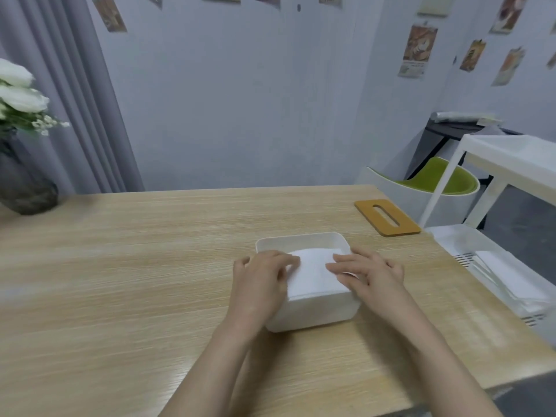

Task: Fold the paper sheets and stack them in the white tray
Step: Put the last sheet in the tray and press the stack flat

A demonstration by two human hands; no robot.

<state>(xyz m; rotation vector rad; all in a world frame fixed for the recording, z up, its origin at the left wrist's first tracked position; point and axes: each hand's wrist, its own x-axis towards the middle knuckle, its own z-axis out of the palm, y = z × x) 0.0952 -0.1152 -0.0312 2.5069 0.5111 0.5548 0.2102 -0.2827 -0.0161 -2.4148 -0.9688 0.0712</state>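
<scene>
A white rectangular tray [301, 240] stands on the wooden table [120, 281], right of centre. A stack of folded white paper sheets [316, 273] fills it and rises to about its rim. My left hand [261, 278] lies on the left edge of the stack, its fingers bent over the top sheet. My right hand [367, 273] rests on the right side, fingers stretched flat across the paper. Both hands cover the tray's side walls.
A tan wooden lid with a slot [386, 217] lies at the table's far right. A vase of white flowers [21, 164] stands at the far left corner. To the right are a white cart [511, 164] holding more white sheets [505, 278], and a green chair [442, 179].
</scene>
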